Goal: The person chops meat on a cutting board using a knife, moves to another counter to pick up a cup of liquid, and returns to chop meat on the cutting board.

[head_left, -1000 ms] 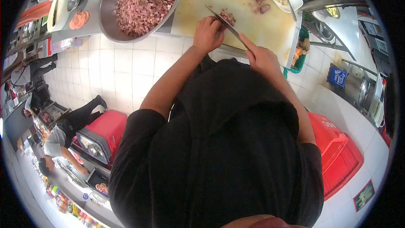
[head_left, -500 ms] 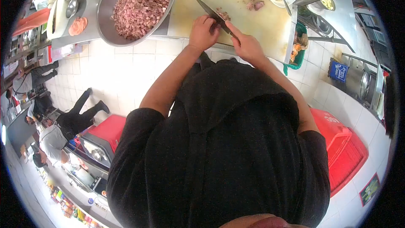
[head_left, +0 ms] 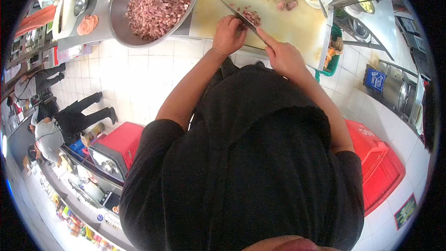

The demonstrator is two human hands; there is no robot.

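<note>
Yellow-stained white rectangular cutting board [head_left: 297, 32]: near edge at 6 o'clock. Wide silver metal bowl [head_left: 119, 7]: 10 o'clock from left hand [head_left: 228, 36]. Long steel knife [head_left: 246, 21]: clenched in right hand [head_left: 287, 59], axis toward 10–11 o'clock. Left fingers: curled beside knife, grasp indeterminable. Small pink chopped-meat pile [head_left: 252, 16]: on board, beyond knife, nearer left hand, at its 2 o'clock

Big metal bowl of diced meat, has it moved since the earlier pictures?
No, the metal bowl sits in the same place beside the cutting board's left edge.
</note>
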